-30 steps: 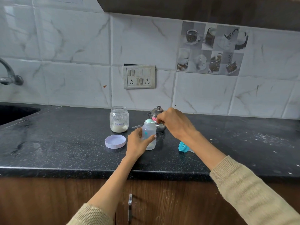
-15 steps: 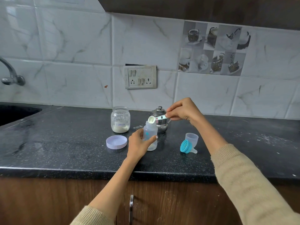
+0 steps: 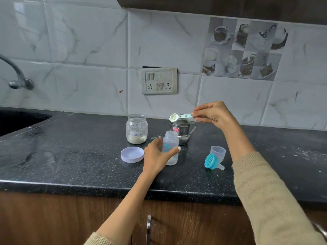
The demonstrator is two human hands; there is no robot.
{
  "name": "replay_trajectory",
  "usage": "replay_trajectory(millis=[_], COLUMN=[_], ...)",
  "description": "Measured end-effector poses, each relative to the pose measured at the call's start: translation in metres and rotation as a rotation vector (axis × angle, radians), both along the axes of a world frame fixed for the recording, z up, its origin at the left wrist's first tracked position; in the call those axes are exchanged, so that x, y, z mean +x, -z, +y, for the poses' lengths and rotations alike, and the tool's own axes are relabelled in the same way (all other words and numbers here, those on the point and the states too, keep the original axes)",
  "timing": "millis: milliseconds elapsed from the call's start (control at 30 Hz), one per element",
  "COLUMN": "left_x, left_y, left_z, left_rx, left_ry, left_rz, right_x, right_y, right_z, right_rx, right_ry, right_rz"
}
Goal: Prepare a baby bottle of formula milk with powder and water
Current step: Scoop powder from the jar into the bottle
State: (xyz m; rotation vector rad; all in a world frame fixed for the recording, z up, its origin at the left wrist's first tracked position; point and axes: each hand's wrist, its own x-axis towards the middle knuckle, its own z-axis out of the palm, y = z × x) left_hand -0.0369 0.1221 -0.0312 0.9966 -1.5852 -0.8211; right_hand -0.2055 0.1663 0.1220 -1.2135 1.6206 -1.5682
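Right of centre, the right hand (image 3: pixel 215 115) pinches the scoop (image 3: pixel 179 117), bowl lying up-left above the bottle (image 3: pixel 170 147) gripped by the left hand (image 3: pixel 156 157)

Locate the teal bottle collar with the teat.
In the head view, the teal collar lies on its side on the counter, right of the bottle, against the clear cap.

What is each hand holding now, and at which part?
The left hand grips the baby bottle around its body. The right hand pinches the scoop at its handle end.
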Motion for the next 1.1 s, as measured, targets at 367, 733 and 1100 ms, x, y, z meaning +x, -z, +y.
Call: replay_trajectory(millis=[367,733,1100], left_x=[0.025,0.017,0.014], left_y=[-0.026,0.006,-0.012], left_z=[0.016,0.015,0.000], left_rx=[-0.003,0.084,-0.006], left_ry=[-0.182,0.125,0.135], left_rz=[0.318,-0.039,-0.284], right_x=[0.030,0.047,0.050], right_y=[0.051,0.062,0.087], right_z=[-0.086,-0.143,-0.152], right_rx=[-0.104,0.003,0.111], right_ry=[0.056,-0.263,-0.477], right_rz=[0.608,1.176,1.334])
